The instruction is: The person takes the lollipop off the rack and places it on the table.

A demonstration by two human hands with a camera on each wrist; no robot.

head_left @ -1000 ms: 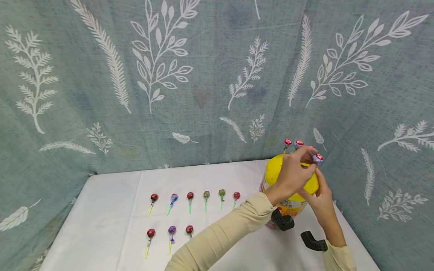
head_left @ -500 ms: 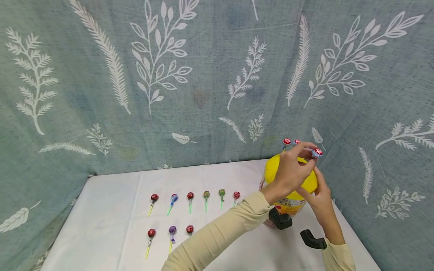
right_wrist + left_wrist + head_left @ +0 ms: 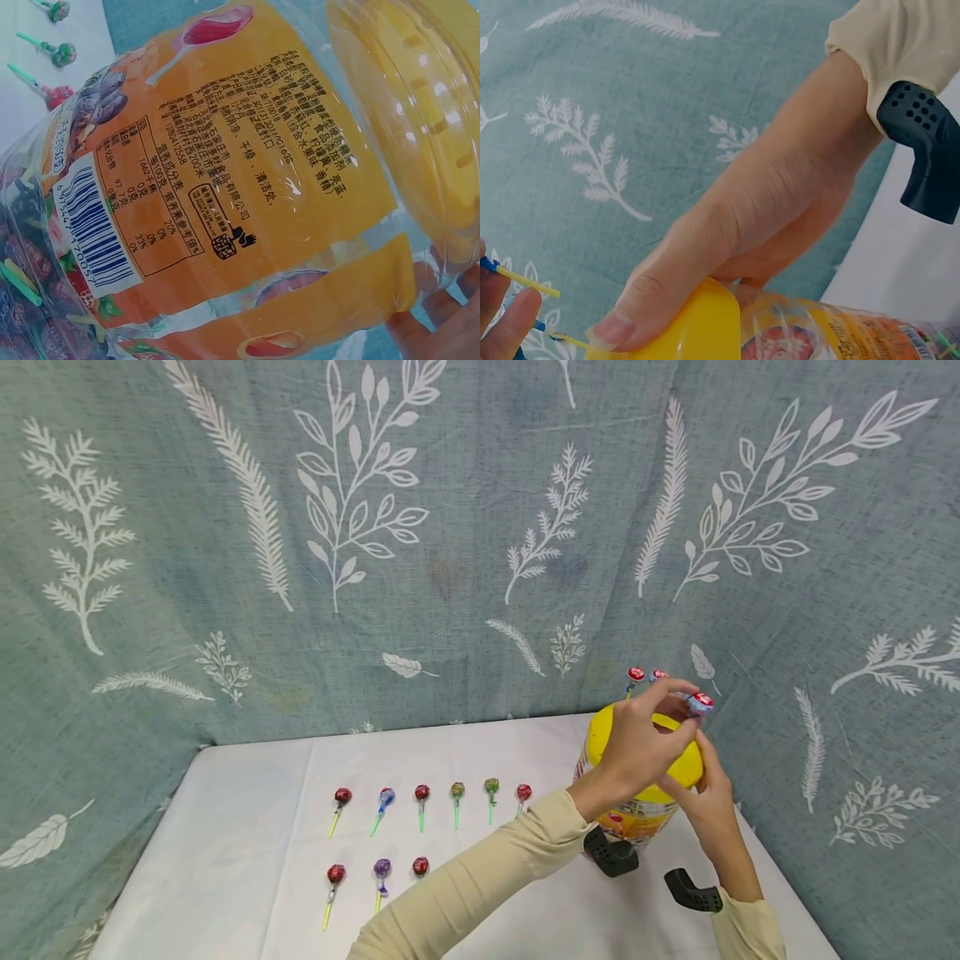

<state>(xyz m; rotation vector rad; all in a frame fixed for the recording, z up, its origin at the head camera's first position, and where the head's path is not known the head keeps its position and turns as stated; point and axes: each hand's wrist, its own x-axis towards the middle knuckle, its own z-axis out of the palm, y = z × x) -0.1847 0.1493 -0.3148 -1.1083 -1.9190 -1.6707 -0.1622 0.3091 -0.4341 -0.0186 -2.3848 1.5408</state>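
My left hand [image 3: 648, 739] pinches a lollipop [image 3: 701, 703] in a red, white and blue wrapper over the jar's top. In the left wrist view this lollipop's yellow stick [image 3: 529, 281] juts out from between the fingertips, its end in the air. My right hand [image 3: 705, 802] grips the upper side of a clear plastic jar [image 3: 641, 818], thumb [image 3: 619, 326] pressed on its yellow lid [image 3: 603, 735]. Behind my left hand, lollipops [image 3: 636, 674] stand upright at the lid's far edge. The right wrist view shows the jar's orange printed label [image 3: 247, 187] and candies [image 3: 26, 262] inside.
On the white table [image 3: 240, 827], left of the jar, lollipops lie in two rows, among them a green one [image 3: 491, 786] and a purple one [image 3: 382, 867]. My left sleeve [image 3: 472, 885] overlaps the front row's right end. A patterned grey-green cloth [image 3: 450, 527] hangs behind.
My left wrist has shifted slightly left and toward me, and the pinched lollipop has moved a little upward and left. My right hand stays nearly still on the jar.
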